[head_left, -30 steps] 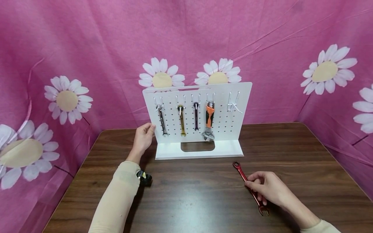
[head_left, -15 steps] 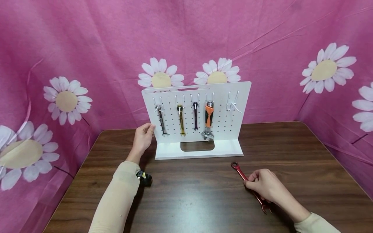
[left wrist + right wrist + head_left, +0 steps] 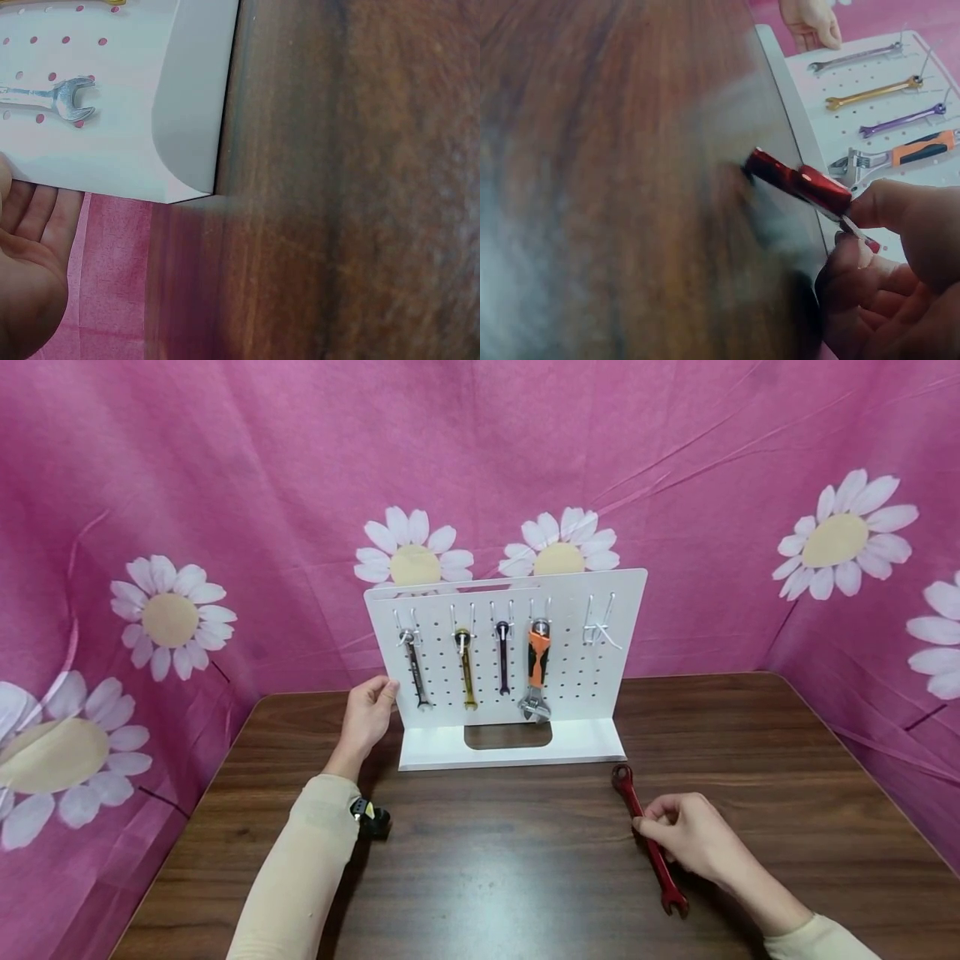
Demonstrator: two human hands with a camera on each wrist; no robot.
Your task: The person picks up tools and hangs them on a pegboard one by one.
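Observation:
My left hand [image 3: 369, 717] grips the left edge of a white pegboard [image 3: 570, 677], thumb in front and fingers behind it, as the left wrist view shows. In my right hand [image 3: 693, 833] a red combination wrench [image 3: 657, 864] is pinched between thumb and fingers, its ring end pointing toward the board and its open end toward me. On the board hang a silver wrench [image 3: 417, 672], a yellow wrench [image 3: 468, 672], a purple wrench [image 3: 504, 662] and an adjustable wrench [image 3: 538, 660] with an orange and black handle. At the board's right, a wire hook [image 3: 598, 631] holds nothing.
The pegboard's foot stands on a dark wooden table [image 3: 465, 860]. Behind and at both sides hangs a pink cloth [image 3: 300, 485] printed with white daisies. A small black device [image 3: 371, 820] is strapped to my left wrist.
The red wrench has turned in my right hand; its ring end has swung to the right and nearer the board. My left hand has kept its place on the pegboard.

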